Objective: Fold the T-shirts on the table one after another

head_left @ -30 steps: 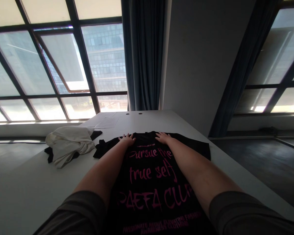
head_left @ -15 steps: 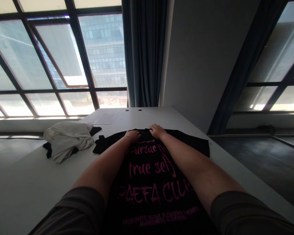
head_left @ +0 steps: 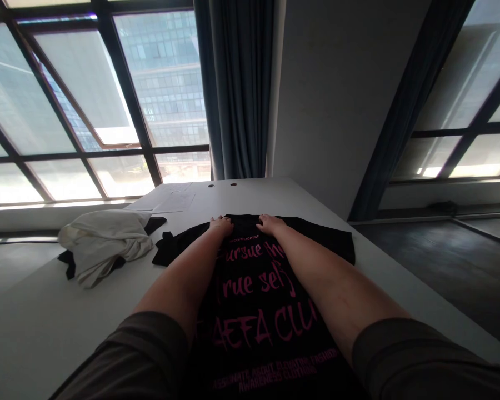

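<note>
A black T-shirt [head_left: 254, 305] with pink lettering lies spread on the white table, its collar end away from me and its sleeves out to both sides. My left hand [head_left: 222, 224] is at the far edge by the left side of the collar, fingers closed on the cloth. On the collar's other side, my right hand [head_left: 271, 224] has its fingers bent and closed on the shoulder edge. Both forearms cover parts of the lettering. The fingertips are small and partly hidden in the dark fabric.
A crumpled white garment with black parts [head_left: 108, 239] lies on the table [head_left: 250, 194] to the left. Paper sheets [head_left: 175, 200] rest at the far left, near two round holes. Beyond stand windows, a blue curtain [head_left: 237, 89] and a grey wall [head_left: 341, 100].
My right hand has drawn back slightly from beyond the collar edge, and its fingers have bent. My left hand has shifted a little. The whole view has moved slightly.
</note>
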Demonstrator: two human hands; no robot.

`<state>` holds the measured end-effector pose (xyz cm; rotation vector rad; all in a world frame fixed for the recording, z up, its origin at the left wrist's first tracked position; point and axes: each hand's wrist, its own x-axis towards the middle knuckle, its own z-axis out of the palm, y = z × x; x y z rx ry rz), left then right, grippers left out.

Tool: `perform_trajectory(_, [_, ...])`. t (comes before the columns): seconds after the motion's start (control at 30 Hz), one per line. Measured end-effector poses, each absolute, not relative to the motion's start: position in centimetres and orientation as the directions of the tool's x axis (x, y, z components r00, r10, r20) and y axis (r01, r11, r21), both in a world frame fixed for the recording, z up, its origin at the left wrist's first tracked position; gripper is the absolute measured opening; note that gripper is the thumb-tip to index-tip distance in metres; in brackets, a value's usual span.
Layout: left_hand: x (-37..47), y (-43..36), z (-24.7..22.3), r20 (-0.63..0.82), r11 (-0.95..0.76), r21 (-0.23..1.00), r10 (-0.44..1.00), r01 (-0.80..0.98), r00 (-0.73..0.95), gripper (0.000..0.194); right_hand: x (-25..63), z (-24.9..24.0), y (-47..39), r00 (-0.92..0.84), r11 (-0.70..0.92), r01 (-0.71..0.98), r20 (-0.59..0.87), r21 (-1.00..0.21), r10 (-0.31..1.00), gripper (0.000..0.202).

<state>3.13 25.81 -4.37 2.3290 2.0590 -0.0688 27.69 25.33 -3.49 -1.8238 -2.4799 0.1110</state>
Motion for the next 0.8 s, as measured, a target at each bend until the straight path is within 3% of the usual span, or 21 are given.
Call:
perform_trajectory(0.1, [3.3,25.5,-4.3,-0.030,-0.080,0.004,0.996,0.997,0.080,0.059,28.0,-3.5,25.3,-0.279,0.278,0.955,0.007,-0.102,0.960,0.054])
perform_trajectory(0.2, [3.4,24.6,-4.0,-0.002,-0.140,0.046,0.990,0.989,0.140,0.061,27.3,-3.4,25.0,-0.296,0.299,0.948,0.048,-0.108,0.954,0.050])
perform_trajectory(0.3, [3.2,23.5,-4.2,0.061,-0.180,0.083,0.983,0.980,0.176,0.067,26.5,-3.7,24.9,-0.295,0.304,0.944,0.088,-0.127,0.951,0.058])
perform_trajectory(0.6, [2.3,23.5,-5.9,-0.104,-0.136,0.115,0.983,0.984,0.148,0.081,26.7,-5.8,26.9,-0.269,0.246,0.951,-0.107,-0.188,0.957,0.071])
perform_trajectory(0.8, [3.7,23.0,-4.8,-0.067,-0.173,0.121,0.981,0.977,0.182,0.078,26.8,-5.6,28.0,-0.220,0.196,0.969,-0.165,-0.150,0.961,0.073])
